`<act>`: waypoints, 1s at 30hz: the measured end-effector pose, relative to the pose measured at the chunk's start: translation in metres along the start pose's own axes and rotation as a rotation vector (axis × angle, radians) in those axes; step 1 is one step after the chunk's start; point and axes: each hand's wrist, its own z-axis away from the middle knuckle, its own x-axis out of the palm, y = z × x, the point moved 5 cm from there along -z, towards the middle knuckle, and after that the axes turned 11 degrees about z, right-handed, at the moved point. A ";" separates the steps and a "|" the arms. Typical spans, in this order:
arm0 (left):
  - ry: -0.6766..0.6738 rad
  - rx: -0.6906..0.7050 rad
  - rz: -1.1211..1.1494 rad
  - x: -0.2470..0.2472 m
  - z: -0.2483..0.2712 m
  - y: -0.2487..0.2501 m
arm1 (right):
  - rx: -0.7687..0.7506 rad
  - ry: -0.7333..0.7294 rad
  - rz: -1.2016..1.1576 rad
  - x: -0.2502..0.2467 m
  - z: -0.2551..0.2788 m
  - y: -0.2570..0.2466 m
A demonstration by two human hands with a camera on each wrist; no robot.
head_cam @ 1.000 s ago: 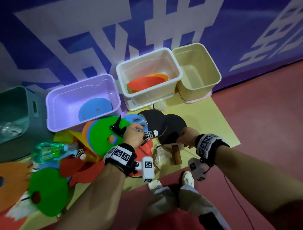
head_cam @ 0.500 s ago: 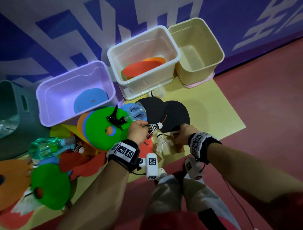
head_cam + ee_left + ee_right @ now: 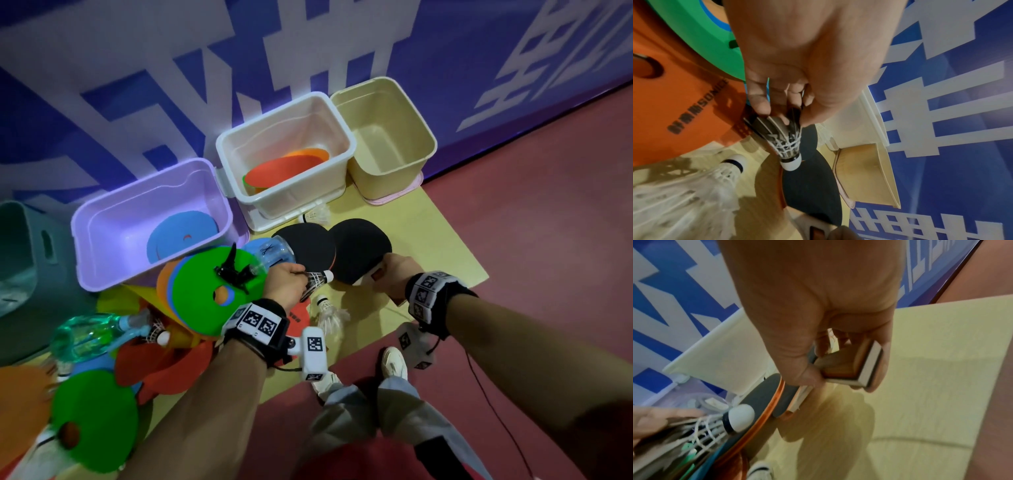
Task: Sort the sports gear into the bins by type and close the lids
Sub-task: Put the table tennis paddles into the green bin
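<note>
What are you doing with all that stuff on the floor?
Sorting sports gear into open bins. The left hand pinches a dark shuttlecock. The right hand grips a black paddle by its handle. The cream bin looks empty; foam discs lie in the white bin and the purple bin.

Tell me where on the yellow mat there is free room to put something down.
The yellow mat is bare to the right of the two black paddles, in front of the cream bin, out to the red floor. It is crowded on the left: foam discs, bottles and shuttlecocks pile up before the purple bin.
</note>
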 end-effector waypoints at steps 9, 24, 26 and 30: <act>-0.048 0.112 -0.010 0.002 0.011 0.042 | -0.085 0.181 -0.059 -0.069 0.022 -0.015; 0.054 0.373 0.089 0.022 0.028 0.159 | -0.149 0.253 -0.308 -0.179 0.054 0.025; 0.074 0.411 0.108 0.032 0.027 0.179 | -0.175 0.269 -0.379 -0.196 0.052 0.037; 0.130 0.468 0.160 0.055 0.021 0.212 | -0.223 0.310 -0.512 -0.238 0.044 0.064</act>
